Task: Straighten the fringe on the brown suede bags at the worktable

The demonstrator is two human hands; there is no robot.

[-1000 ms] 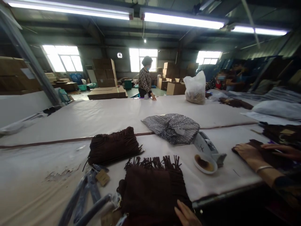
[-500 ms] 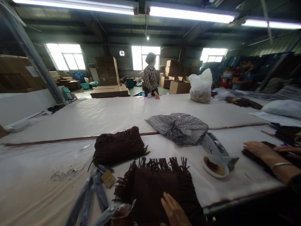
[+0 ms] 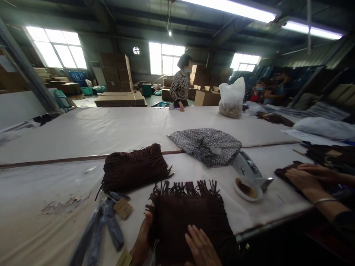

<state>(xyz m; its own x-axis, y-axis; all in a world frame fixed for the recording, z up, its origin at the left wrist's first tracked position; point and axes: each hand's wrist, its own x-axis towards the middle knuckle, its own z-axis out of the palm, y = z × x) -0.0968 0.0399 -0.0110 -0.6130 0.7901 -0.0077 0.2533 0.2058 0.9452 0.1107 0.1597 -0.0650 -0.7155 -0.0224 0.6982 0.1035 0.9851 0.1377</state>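
A dark brown fringed bag (image 3: pixel 177 214) lies flat at the table's near edge, its fringe along the far and left sides. My left hand (image 3: pixel 142 236) grips its left edge, with the fingers partly hidden behind the fringe. On top of the bag my right hand (image 3: pixel 201 244) rests with its fingers stretched out. A second brown fringed bag (image 3: pixel 135 166) lies just beyond, to the left. Left of my hand are plastic-wrapped dark straps (image 3: pixel 95 232) and a tan tag (image 3: pixel 122 208). Another tan tag (image 3: pixel 124 258) shows by my left wrist.
A white dish (image 3: pixel 252 195) with brown residue sits beside a grey tape dispenser (image 3: pixel 248 168). Beyond is a patterned black-and-white bag (image 3: pixel 208 146). At right a co-worker's hands (image 3: pixel 305 177) press on dark brown material. A person (image 3: pixel 180 87) stands across the table near a white sack (image 3: pixel 233 98).
My left hand has come into view and taken hold of the bag's left edge. My right hand stays on the bag. The camera view has shifted slightly.
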